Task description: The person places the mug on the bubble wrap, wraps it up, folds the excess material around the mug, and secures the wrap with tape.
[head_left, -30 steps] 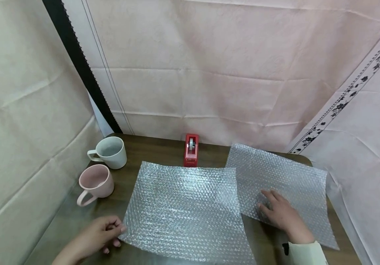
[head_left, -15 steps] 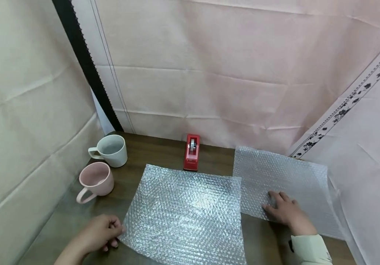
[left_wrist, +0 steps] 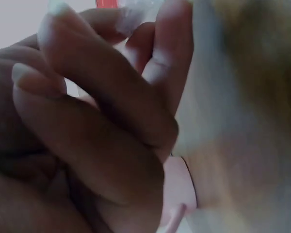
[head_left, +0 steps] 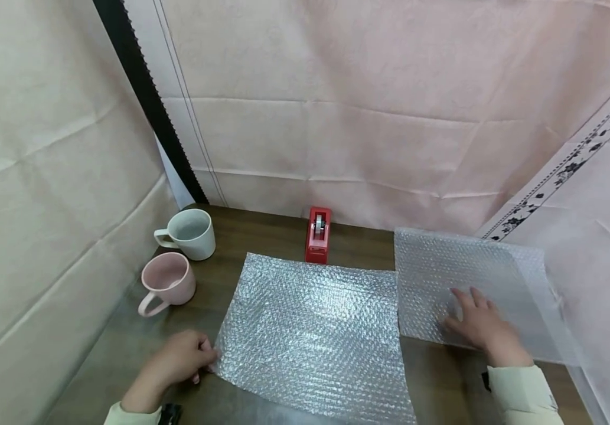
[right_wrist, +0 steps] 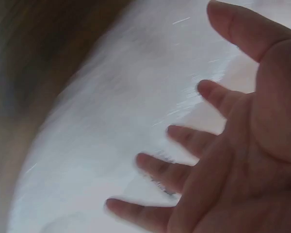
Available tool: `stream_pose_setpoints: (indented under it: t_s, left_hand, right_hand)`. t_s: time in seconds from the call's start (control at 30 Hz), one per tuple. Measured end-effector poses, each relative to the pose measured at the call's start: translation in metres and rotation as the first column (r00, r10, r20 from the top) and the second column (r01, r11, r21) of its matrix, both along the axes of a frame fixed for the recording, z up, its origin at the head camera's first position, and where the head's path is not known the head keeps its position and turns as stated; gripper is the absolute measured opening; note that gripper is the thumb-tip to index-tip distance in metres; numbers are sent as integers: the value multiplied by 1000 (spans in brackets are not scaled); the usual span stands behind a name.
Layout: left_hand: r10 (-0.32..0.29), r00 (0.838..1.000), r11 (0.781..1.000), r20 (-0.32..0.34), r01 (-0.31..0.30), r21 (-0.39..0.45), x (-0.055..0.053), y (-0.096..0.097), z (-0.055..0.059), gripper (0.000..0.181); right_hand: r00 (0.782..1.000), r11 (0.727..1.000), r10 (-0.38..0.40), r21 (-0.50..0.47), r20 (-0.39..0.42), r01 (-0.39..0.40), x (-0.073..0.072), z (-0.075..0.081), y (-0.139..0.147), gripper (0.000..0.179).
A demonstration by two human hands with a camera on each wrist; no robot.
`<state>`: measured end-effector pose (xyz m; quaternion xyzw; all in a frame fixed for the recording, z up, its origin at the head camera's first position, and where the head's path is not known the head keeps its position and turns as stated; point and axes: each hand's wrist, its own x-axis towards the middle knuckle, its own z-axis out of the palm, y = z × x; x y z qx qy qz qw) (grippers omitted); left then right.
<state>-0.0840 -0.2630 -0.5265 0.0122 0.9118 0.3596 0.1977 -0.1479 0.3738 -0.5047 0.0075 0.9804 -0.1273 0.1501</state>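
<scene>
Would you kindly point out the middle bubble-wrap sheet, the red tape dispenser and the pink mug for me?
Middle bubble-wrap sheet (head_left: 317, 339), head view: middle of its top surface.
Red tape dispenser (head_left: 317, 244), head view: red body, just below the tape roll.
Pink mug (head_left: 179, 290), head view: outer wall, under the rim.

The head view's bottom edge cuts off the worktop, both sleeves and the near right corner of the front sheet, while the right grip hides part of the right sheet. In the left wrist view, the left grip covers most of the pink mug, and a red patch at the top is too small to tell. In the right wrist view, the scene behind the right grip is blurred.
</scene>
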Motion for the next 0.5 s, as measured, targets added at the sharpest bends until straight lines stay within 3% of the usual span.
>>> stream_pose_setpoints:
  t_s: [0.07,0.13,0.2,0.27,0.37,0.5]
  left_hand:
    - [33,999,998,10,-32,-49,-2,5,7,28]
    - [42,999,991,-15,-44,-128,-4,8,13,27]
    - [37,998,979,-43,-45,-199,-8,11,20,27]
    - [15,997,963,-79,-35,-268,-13,16,26,32]
    - [-36,992,945,-120,-6,-327,-22,31,34,43]
    - [-108,984,927,-142,48,-371,-35,55,38,86]
  right_hand:
    - [988,995,98,20,-121,-97,5,9,-24,88]
    - [955,981,195,31,-222,-193,11,13,-50,85]
    - [930,964,260,22,-259,-264,18,15,-73,83]
    - [924,952,298,5,-241,-305,24,14,-93,84]
    - [935,947,312,-28,-166,-321,30,11,-112,85]
    - [947,950,308,-29,-94,-312,32,6,-125,91]
